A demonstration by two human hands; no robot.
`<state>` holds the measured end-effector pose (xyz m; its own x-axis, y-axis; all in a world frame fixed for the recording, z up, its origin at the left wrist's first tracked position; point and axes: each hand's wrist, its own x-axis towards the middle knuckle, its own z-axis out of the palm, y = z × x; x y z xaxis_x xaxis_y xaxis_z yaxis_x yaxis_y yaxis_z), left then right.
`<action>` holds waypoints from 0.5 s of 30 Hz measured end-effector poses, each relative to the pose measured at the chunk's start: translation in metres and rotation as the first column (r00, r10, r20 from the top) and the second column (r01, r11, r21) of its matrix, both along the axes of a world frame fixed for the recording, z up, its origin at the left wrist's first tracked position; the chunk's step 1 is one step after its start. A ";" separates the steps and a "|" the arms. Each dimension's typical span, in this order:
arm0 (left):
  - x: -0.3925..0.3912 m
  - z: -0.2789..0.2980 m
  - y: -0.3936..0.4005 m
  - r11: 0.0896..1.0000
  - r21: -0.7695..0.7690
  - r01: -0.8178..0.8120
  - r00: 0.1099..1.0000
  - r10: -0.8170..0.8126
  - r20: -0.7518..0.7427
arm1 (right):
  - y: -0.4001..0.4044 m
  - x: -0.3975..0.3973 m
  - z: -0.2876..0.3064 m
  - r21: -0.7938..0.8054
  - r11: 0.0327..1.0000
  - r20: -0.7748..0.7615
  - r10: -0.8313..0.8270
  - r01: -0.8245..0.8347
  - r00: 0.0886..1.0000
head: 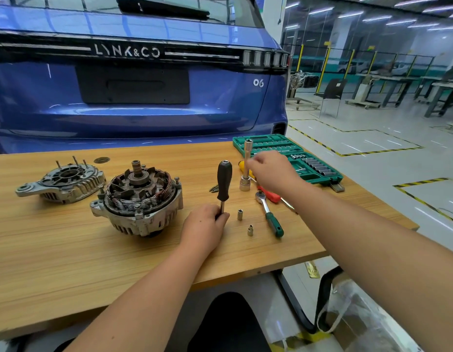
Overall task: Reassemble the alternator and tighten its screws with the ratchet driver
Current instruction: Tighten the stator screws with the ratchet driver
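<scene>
Two bare hands over the wooden table (68,262). Left hand (206,224) grips the metal shaft of the black-handled driver (224,181), fingers (224,216) curled round it low down, handle standing upright above the fist. Right hand (269,170) reaches farther back, blurred; its fingertips are at the tall extension bar (247,158) that stands upright in a large socket (245,184), but whether they pinch it or only touch cannot be told. Alternator body (137,199), copper windings and rotor shaft exposed, sits just left of the left fingers; its end cover (61,182) lies apart, farther left, studs pointing up. Just right of the left fingers stand two small sockets (239,214) (250,230), apart from each other. Beyond them, the green-handled ratchet (269,212) lies flat, its head below the right wrist. A red-handled screwdriver (271,195) lies under the right forearm, a yellow handle (241,165) partly hidden just behind the extension bar. A few loose bits (214,188) lie between the driver and the large socket. Green socket case (283,158) lies open behind the right hand, near the table's far right corner. Blue car (144,97) rear fills the view behind the table.
</scene>
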<state>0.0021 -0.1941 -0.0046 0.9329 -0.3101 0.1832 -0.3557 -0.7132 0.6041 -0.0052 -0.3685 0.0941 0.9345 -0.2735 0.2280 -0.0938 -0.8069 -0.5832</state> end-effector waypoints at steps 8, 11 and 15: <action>-0.014 -0.001 0.008 1.000 0.012 -0.016 1.000 0.016 0.007 | -0.015 0.000 -0.058 -0.426 0.901 -0.408 -0.276 0.086 0.870; -0.020 -0.003 0.014 1.000 0.005 -0.026 1.000 0.026 0.003 | -0.010 0.002 -0.055 -0.373 0.921 -0.403 -0.270 0.112 0.875; -0.026 -0.004 0.020 0.999 -0.002 -0.045 0.999 0.045 -0.002 | -0.008 0.001 -0.039 -0.208 0.963 -0.363 -0.236 0.169 0.902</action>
<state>-0.0234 -0.1746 -0.0084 0.9463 -0.2675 0.1817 -0.3220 -0.7271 0.6064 -0.0044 -0.3769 0.0552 0.8872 -0.4553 -0.0746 -0.4531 -0.8291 -0.3275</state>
